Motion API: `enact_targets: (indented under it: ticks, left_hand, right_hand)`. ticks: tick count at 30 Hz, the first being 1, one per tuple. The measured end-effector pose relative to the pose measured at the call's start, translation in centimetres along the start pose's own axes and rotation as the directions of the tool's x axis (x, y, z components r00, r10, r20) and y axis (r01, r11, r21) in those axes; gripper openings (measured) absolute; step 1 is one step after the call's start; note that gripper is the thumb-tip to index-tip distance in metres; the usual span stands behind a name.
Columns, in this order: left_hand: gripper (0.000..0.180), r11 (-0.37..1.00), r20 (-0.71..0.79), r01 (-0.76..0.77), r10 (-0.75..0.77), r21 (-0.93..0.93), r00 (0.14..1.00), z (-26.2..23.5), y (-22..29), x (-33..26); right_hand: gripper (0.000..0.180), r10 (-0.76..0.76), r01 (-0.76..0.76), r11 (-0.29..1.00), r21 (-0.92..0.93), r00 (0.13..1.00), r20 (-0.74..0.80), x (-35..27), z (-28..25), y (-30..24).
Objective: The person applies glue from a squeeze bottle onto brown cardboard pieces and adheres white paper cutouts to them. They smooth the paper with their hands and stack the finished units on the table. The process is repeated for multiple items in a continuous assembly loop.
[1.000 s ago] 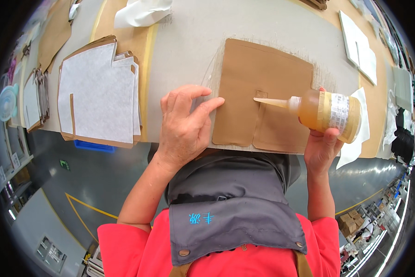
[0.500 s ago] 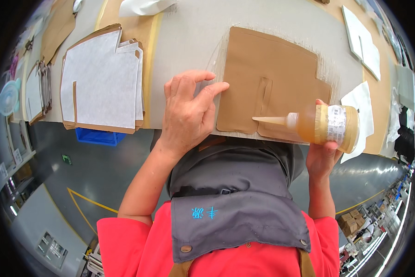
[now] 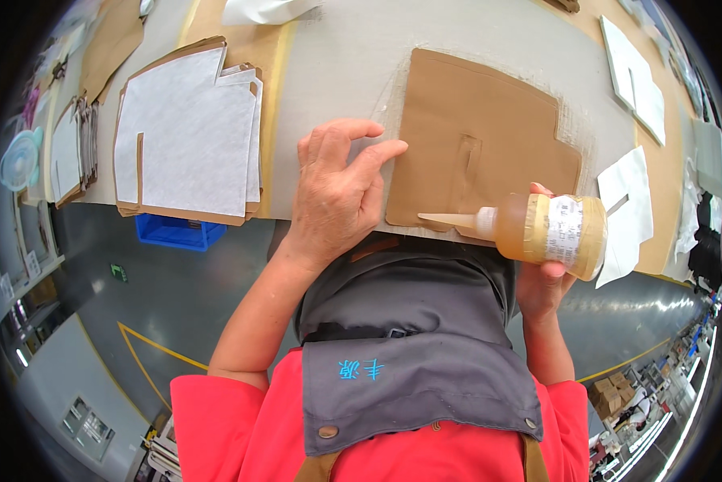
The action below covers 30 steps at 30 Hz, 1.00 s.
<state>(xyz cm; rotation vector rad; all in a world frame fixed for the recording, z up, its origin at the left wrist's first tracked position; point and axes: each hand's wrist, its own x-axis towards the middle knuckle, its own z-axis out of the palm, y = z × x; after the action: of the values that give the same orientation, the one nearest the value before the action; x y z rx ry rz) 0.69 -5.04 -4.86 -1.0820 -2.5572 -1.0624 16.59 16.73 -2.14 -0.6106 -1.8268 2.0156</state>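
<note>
One fingertip point(image 3: 399, 148) of the left hand point(image 3: 337, 189), half open and empty, is at the left edge of the brown panel point(image 3: 481, 120); the right hand point(image 3: 544, 287) wraps an amber bottle point(image 3: 550, 231), nozzle point(image 3: 457, 219) over the panel's near edge. Beneath lies grey counter point(image 3: 337, 72); leftward, a white-faced stack point(image 3: 188, 136).

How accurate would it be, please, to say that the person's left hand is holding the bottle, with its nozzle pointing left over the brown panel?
Not quite: the head view shows the right hand holding the bottle; its nozzle does point left over the brown panel.
</note>
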Motion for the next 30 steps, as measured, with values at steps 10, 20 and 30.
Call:
enact_targets:
  ticks: [10,20,30]
  left_hand:
    - [0.042,0.993,-0.075,0.064,-0.072,-0.101,0.995,0.2,-0.6,0.0]
    - [0.045,0.983,-0.099,0.088,-0.105,-0.161,0.990,0.0,-0.6,0.2]
    - [0.048,0.978,-0.046,0.101,-0.111,-0.180,0.993,-0.1,-0.7,0.0]
  right_hand:
    - [0.088,0.164,-0.173,0.934,0.311,0.985,0.056,1.8,1.9,-1.1]
    - [0.047,-0.153,0.145,0.978,0.147,0.987,0.047,11.9,2.8,-1.5]
    - [0.049,-0.151,0.145,0.982,0.121,0.988,0.040,14.1,3.4,-0.4]
